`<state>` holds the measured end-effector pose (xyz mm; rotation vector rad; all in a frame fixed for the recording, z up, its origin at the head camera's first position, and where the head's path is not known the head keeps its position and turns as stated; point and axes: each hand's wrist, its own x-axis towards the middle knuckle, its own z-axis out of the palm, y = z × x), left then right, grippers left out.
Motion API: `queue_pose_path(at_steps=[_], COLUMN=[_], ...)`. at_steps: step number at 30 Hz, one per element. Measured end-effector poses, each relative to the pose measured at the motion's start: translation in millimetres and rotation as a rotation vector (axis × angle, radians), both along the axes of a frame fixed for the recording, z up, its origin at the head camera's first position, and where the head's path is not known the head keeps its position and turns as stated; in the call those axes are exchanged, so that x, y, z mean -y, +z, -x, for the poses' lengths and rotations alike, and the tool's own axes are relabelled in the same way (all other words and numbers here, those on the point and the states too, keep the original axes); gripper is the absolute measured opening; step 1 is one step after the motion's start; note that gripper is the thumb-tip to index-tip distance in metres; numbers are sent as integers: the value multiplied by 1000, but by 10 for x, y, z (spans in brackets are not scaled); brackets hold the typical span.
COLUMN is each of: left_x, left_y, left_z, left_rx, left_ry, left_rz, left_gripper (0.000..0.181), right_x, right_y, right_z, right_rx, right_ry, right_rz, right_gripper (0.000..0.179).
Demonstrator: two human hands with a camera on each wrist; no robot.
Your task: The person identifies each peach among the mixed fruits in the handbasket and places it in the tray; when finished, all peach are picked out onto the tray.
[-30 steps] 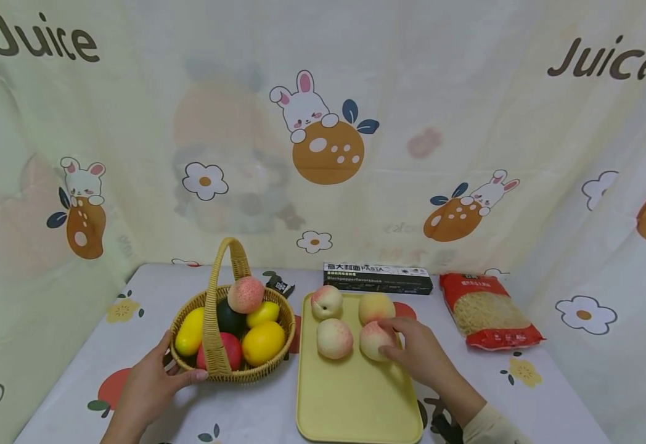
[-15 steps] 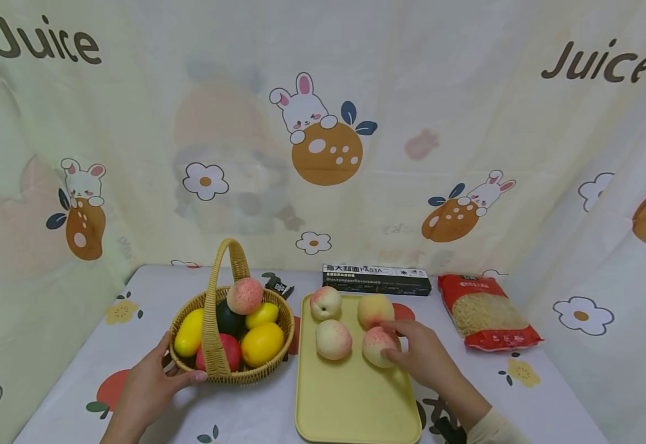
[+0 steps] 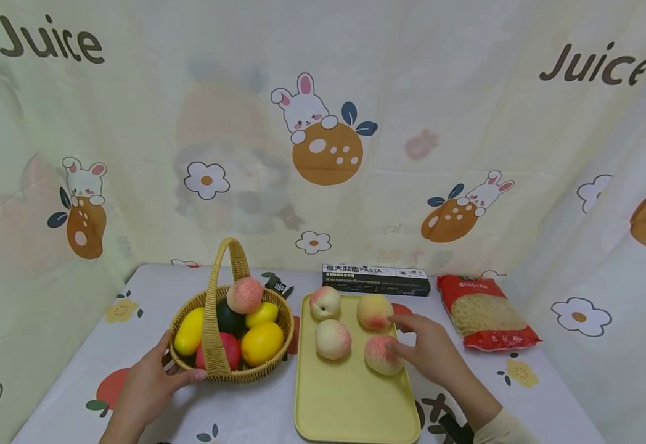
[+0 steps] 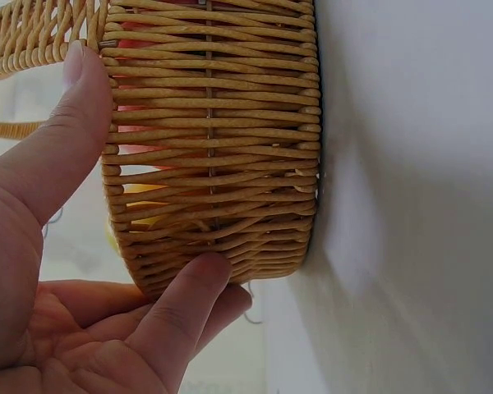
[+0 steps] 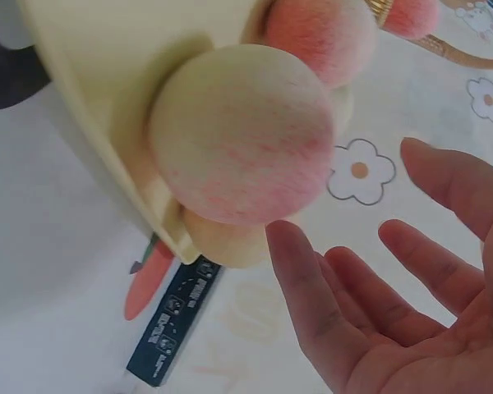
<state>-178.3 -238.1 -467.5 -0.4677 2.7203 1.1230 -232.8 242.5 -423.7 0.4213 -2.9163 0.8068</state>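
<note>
My left hand [image 3: 153, 385] grips the near left side of a wicker basket [image 3: 245, 375], thumb at the rim by the handle and fingers against the woven wall. The basket holds a peach [image 3: 245, 295] on top, lemons, a red fruit and a dark green one. Over the right edge of a yellow tray [image 3: 356, 410], my right hand [image 3: 434, 348] has its fingers spread beside the near right peach [image 3: 381, 356]. In the right wrist view a fingertip lies right at the edge of that peach [image 5: 238, 131]. Three other peaches, including a yellowish one [image 3: 375, 311], sit further back on the tray.
Behind the tray lies a black pasta box [image 3: 375, 282]. A red bag of pasta [image 3: 486, 311] rests at the right. Past the basket is a small black object [image 3: 278, 285]. A printed curtain [image 3: 323, 209] hangs at the table's back edge.
The near right peach has shifted slightly toward the front and right on the tray. My right hand has loosened from it and drawn to the right. The left hand and basket have stayed put.
</note>
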Motion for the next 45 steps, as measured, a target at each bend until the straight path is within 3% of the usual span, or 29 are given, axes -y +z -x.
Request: queue_pose_path(at_steps=[10, 19, 27, 45], left_x=[7, 5, 21, 21], left_y=[-16, -2, -17, 6], left_z=[-14, 7, 2, -7], left_rx=[3, 4, -1, -16], left_ry=[-10, -3, -6, -3], left_rz=[-4, -7, -4, -4], left_gripper=[149, 148, 148, 149], right_x=[57, 430, 812, 1274], right_y=[168, 298, 361, 351], right_z=[11, 111, 209, 354], right_rx=[35, 27, 93, 84], right_ry=[8, 136, 235, 341], right_rz=[109, 244, 343, 287], right_gripper=[71, 68, 70, 69])
